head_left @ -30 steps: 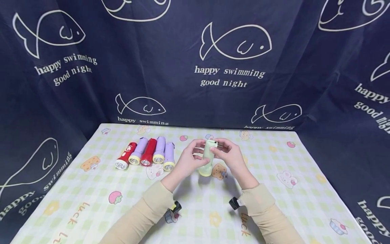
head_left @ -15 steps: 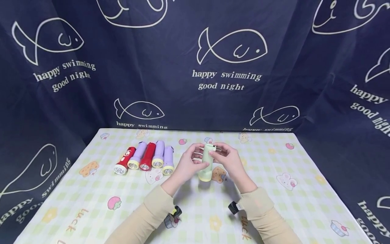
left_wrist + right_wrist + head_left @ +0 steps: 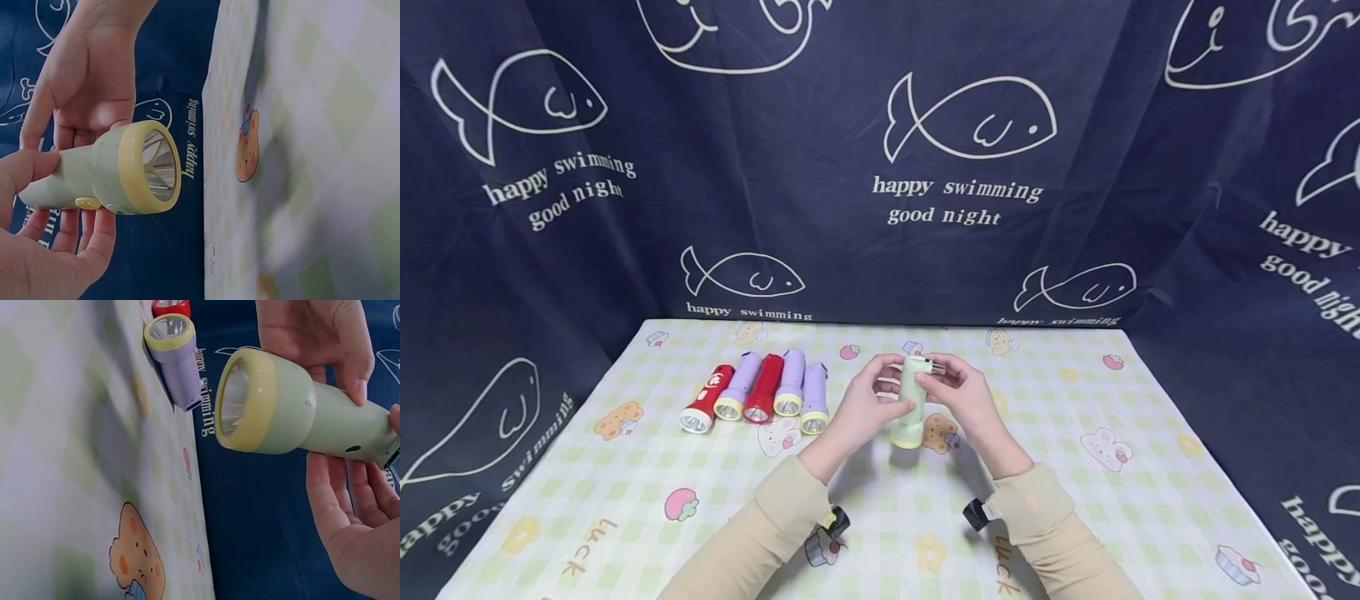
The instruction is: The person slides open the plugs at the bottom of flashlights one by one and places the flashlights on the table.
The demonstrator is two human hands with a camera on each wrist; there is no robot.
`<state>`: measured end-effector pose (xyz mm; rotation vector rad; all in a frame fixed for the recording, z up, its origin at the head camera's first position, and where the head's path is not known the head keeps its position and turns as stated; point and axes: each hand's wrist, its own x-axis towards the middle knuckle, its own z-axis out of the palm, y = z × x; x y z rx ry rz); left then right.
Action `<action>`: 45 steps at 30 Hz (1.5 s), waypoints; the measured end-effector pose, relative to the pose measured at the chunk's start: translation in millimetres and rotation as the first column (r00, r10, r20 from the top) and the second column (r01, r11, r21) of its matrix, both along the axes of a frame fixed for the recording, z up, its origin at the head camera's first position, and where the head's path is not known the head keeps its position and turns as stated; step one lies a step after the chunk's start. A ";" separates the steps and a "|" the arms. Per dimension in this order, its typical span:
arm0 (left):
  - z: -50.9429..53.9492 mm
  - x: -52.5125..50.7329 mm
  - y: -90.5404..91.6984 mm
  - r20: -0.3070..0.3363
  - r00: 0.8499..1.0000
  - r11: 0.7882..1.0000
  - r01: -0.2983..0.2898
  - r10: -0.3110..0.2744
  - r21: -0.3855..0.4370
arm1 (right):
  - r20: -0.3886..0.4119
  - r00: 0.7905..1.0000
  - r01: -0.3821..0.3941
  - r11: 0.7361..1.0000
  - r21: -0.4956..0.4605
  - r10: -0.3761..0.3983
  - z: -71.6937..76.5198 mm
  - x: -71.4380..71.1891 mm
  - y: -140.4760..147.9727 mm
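I've green torch (image 3: pixel 910 417) held btwn curled fingers of L hand (image 3: pixel 867 403) + R hand (image 3: pixel 964 390), prongs (image 3: pixel 938 367) out, not yet down; 5 other torches (image 3: pixel 763 390) lined up, so IMO just this 1 left.

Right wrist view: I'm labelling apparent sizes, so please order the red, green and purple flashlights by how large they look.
1. Green flashlight
2. Purple flashlight
3. Red flashlight, cut off by the frame
Green looks nearest, so true sizes are unsure.
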<state>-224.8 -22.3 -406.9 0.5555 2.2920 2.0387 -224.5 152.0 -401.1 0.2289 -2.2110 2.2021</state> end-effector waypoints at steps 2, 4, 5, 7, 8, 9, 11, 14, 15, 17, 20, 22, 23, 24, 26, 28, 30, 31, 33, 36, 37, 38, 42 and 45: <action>5.2 1.3 0.2 0.011 1.000 1.000 -0.005 0.005 0.009 | 0.006 1.000 0.002 1.000 -0.010 -0.002 -1.0 0.6 1.0; 13.6 4.5 -0.2 0.019 1.000 1.000 -0.011 0.011 0.015 | 0.013 1.000 0.005 1.000 -0.026 -0.004 -2.0 1.2 1.6; 18.3 6.3 -0.6 0.028 1.000 1.000 -0.013 0.013 0.018 | 0.011 1.000 0.007 0.999 -0.032 -0.006 -2.6 1.8 1.8; 26.5 9.9 -1.1 0.041 0.999 1.000 -0.022 0.021 0.016 | 0.005 1.000 0.005 0.999 -0.038 -0.005 -4.1 2.6 1.9; 29.4 11.4 -1.4 0.044 0.999 1.000 -0.026 0.025 0.016 | 0.003 1.000 0.005 0.999 -0.040 -0.005 -5.0 3.1 1.9; 30.3 11.6 -1.4 0.052 0.998 0.999 -0.031 0.030 0.017 | 0.002 1.000 0.002 0.999 -0.040 -0.002 -6.0 3.6 1.9; 30.5 11.0 -1.2 0.065 0.997 0.999 -0.038 0.037 0.025 | 0.000 1.000 -0.001 0.999 -0.035 0.001 -8.4 4.9 2.1; 31.6 10.0 -0.3 0.083 0.995 0.998 -0.056 0.052 0.039 | 0.010 1.000 -0.009 1.000 -0.019 0.010 -12.1 6.3 2.5; 31.8 8.9 0.1 0.092 0.994 0.997 -0.061 0.057 0.043 | 0.010 1.000 -0.012 1.000 -0.011 0.012 -13.2 6.8 2.6; 32.0 6.7 0.9 0.106 0.992 0.996 -0.076 0.070 0.050 | 0.004 1.000 -0.017 1.000 0.012 0.017 -15.2 7.9 2.7; 26.2 -1.3 2.7 0.122 0.989 0.994 -0.095 0.089 0.048 | 0.005 1.000 -0.023 0.999 0.046 0.023 -17.9 8.6 2.7; 20.2 -7.9 4.1 0.129 0.987 0.994 -0.103 0.096 0.048 | 0.012 1.000 -0.028 0.997 0.069 0.027 -19.2 9.1 2.4; 17.0 -11.3 5.1 0.135 0.986 0.993 -0.107 0.099 0.050 | 0.019 1.000 -0.026 0.997 0.076 0.025 -19.8 9.1 2.3; 14.0 -14.5 6.0 0.141 0.985 0.993 -0.109 0.101 0.055 | 0.026 0.999 -0.024 0.996 0.084 0.022 -20.5 8.9 2.3; 9.9 -19.0 7.9 0.152 0.983 0.991 -0.118 0.107 0.062 | 0.034 0.999 -0.015 0.995 0.094 0.011 -21.3 8.7 2.3; 8.9 -20.9 9.7 0.161 0.980 0.989 -0.128 0.115 0.069 | 0.042 0.999 0.001 0.996 0.092 -0.005 -21.8 8.3 2.6; 8.7 -22.1 11.6 0.166 0.978 0.988 -0.140 0.127 0.068 | 0.045 0.999 0.012 0.996 0.089 -0.016 -21.5 8.6 2.9; 8.9 -22.2 12.6 0.167 0.977 0.987 -0.146 0.133 0.065 | 0.048 0.999 0.017 0.996 0.086 -0.021 -21.3 8.6 3.2; 9.0 -22.4 14.6 0.168 0.976 0.986 -0.153 0.141 0.065 | 0.053 0.998 0.026 0.996 0.084 -0.031 -20.6 9.0 4.0; 8.7 -21.9 17.6 0.164 0.976 0.985 -0.157 0.145 0.066 | 0.066 0.997 0.032 0.996 0.089 -0.038 -19.8 8.9 5.6; 8.2 -22.0 18.6 0.166 0.976 0.985 -0.157 0.144 0.068 | 0.070 0.997 0.034 0.995 0.095 -0.041 -19.7 8.6 6.3; 7.6 -22.3 19.7 0.167 0.976 0.985 -0.157 0.143 0.070 | 0.074 0.996 0.037 0.994 0.100 -0.044 -19.3 8.5 6.9; 5.2 -23.7 24.0 0.182 0.972 0.984 -0.162 0.147 0.072 | 0.093 0.994 0.044 0.990 0.130 -0.056 -17.1 7.5 9.6; 3.8 -24.4 27.2 0.196 0.969 0.983 -0.170 0.153 0.075 | 0.105 0.993 0.037 0.989 0.140 -0.052 -14.9 7.0 12.3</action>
